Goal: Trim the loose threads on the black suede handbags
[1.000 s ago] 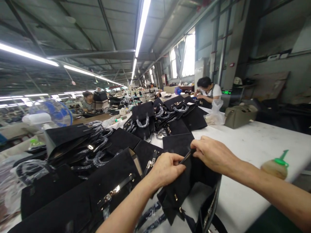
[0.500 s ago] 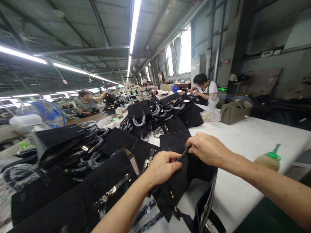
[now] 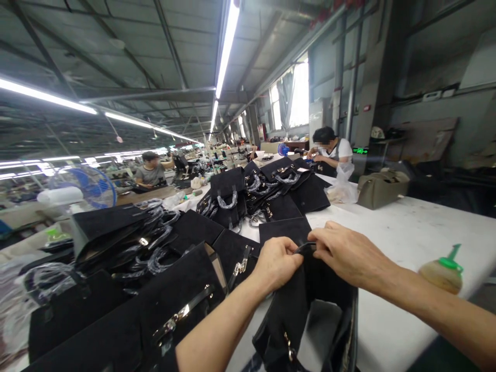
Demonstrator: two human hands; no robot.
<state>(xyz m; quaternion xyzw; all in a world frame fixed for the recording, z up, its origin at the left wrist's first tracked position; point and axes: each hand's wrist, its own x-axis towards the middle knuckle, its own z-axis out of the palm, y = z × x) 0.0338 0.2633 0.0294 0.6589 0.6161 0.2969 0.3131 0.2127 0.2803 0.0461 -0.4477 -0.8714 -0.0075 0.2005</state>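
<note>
A black handbag (image 3: 287, 305) stands in front of me on the white table, its mouth spread and a grey panel showing inside. My left hand (image 3: 279, 262) pinches the upper edge of the bag, thumb against fingers. Close beside it, my right hand (image 3: 341, 250) grips the same edge, with a short dark stretch of it visible between the two hands. Gold-coloured metal fittings hang low on the bag's side. Left of my forearm lies another black handbag (image 3: 170, 289) with a strap and a metal clasp.
More black bags with plastic-wrapped handles (image 3: 228, 199) are piled ahead and to the left. On the white table (image 3: 411, 227) at right are a green-capped bottle (image 3: 442, 274) and an olive bag (image 3: 382, 188). Two people work farther back; a blue fan (image 3: 95, 186) stands at left.
Both hands have drawn closer together along the bag's edge. The bag's mouth is now spread wider toward me, showing more of the grey panel. The camera view has shifted slightly.
</note>
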